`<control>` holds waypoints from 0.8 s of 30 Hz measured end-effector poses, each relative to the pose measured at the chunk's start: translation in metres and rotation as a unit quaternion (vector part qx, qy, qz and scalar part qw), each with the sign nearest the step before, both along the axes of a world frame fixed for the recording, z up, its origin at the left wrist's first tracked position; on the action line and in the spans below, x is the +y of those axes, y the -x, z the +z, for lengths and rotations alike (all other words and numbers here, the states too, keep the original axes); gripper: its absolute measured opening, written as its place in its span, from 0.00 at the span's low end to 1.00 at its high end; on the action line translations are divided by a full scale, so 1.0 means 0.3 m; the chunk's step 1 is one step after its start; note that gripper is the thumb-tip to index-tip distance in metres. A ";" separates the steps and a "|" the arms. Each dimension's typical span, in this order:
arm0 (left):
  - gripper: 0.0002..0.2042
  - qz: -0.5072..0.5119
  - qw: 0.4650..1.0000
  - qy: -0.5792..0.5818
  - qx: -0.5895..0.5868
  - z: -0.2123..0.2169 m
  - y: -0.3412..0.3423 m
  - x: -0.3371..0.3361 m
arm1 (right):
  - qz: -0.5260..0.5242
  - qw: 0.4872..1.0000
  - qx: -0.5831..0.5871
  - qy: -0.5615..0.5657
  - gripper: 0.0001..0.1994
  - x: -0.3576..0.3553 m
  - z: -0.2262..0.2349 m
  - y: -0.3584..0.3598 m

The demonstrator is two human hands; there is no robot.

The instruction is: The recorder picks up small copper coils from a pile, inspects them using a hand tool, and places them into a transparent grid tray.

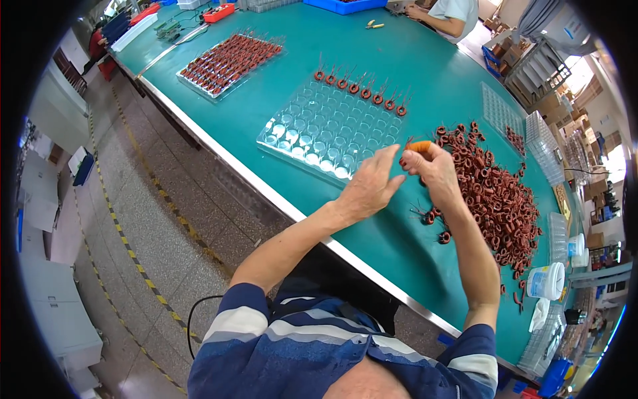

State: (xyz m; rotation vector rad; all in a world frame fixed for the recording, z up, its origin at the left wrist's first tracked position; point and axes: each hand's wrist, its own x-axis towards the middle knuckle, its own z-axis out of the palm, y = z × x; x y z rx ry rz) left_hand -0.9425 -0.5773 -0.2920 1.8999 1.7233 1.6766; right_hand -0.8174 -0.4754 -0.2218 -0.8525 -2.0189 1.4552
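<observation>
My right hand, with an orange cover on one finger, is closed in a pinch on a small red toroidal coil with thin wire leads. Close by on its left, my left hand has its fingers stretched out and the thumb apart, holding nothing that I can see. Beyond both hands lies a clear plastic tray with round pockets. Several red ring coils stand along its far row, leads pointing up. Right of my right hand spreads a big heap of the same coils.
A filled coil tray lies at the far left. Two loose coils sit beside my right forearm. White tubs and stacked clear trays line the right side. Across the green table a person works.
</observation>
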 end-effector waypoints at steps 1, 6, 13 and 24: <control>0.21 -0.003 1.000 0.019 -0.024 0.023 -0.022 -0.006 | 0.006 0.999 0.045 0.010 0.16 -0.035 -0.036 0.002; 0.16 -0.099 0.981 0.056 -0.159 0.062 -0.063 -0.148 | -0.119 0.984 -0.031 -0.129 0.17 -0.236 0.012 -0.057; 0.14 -0.291 0.887 0.195 -0.301 0.158 -0.092 -0.307 | 0.009 0.992 0.024 -0.121 0.10 -0.347 0.005 -0.157; 0.10 -0.386 0.808 0.216 -0.389 0.224 -0.167 -0.326 | 0.049 0.986 0.129 -0.098 0.09 -0.352 0.053 -0.241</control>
